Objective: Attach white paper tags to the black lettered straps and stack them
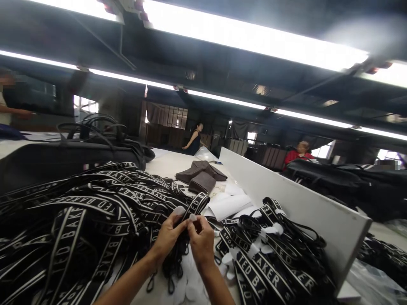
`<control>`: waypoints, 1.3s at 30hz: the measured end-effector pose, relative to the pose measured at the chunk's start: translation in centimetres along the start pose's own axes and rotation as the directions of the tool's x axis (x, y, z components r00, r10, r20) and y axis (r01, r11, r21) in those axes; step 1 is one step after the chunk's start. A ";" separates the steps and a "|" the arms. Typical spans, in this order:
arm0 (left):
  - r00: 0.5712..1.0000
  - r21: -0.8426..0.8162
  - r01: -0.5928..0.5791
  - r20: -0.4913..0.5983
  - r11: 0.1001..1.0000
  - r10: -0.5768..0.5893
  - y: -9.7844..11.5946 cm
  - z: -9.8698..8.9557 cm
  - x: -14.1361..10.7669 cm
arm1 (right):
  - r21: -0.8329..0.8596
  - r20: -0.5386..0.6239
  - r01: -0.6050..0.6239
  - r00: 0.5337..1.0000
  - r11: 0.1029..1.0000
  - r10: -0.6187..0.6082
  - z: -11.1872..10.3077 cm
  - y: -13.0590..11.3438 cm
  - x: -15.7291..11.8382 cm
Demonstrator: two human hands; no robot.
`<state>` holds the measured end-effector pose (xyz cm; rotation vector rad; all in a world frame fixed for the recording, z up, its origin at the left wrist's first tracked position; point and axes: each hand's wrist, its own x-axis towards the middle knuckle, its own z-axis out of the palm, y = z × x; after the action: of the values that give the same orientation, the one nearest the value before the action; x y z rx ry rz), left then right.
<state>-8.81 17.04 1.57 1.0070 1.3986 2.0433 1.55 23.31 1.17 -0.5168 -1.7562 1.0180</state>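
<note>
In the middle of the head view both my hands are close together at a looped black strap (195, 205) with white lettering and edge stripes. My left hand (167, 237) is closed around the strap's lower part, and a pale round piece (179, 210) shows by its thumb. My right hand (202, 241) pinches a small white piece (192, 217), possibly a sticker, against or just in front of the strap. Thin black cord loops (171, 284) hang below my hands. To the left lies a large heap of similar straps (104, 203).
Right of my hands is another strap pile (263, 271) with white pieces on it, beside a white divider panel (286, 195). White paper (227, 205) and dark folded pouches (203, 180) lie ahead. Black bags (73, 159) are at left. Several people are farther off.
</note>
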 end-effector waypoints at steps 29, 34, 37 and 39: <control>0.973 -0.030 0.191 0.134 0.981 -0.186 -2.0 -1.1 -1.8 | -0.174 -0.014 0.252 0.966 0.952 -0.259 -1.1 1.9 -1.3; 0.929 -0.141 0.352 0.174 0.925 -0.327 -2.9 -1.5 -1.3 | -0.189 -0.024 0.270 0.960 0.944 -0.279 -0.5 1.4 -1.7; 0.903 -0.163 0.425 0.152 0.891 -0.403 -3.6 -1.7 -0.5 | -0.202 -0.042 0.271 0.958 0.941 -0.285 0.0 1.5 -1.8; 0.887 -0.153 0.459 0.120 0.875 -0.445 -3.7 -1.7 -0.2 | -0.185 -0.045 0.263 0.960 0.947 -0.276 0.1 1.5 -2.0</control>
<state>-10.12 17.23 -2.25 0.6051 1.2415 1.7185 2.09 22.66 -1.18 -0.4027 -1.8052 0.6480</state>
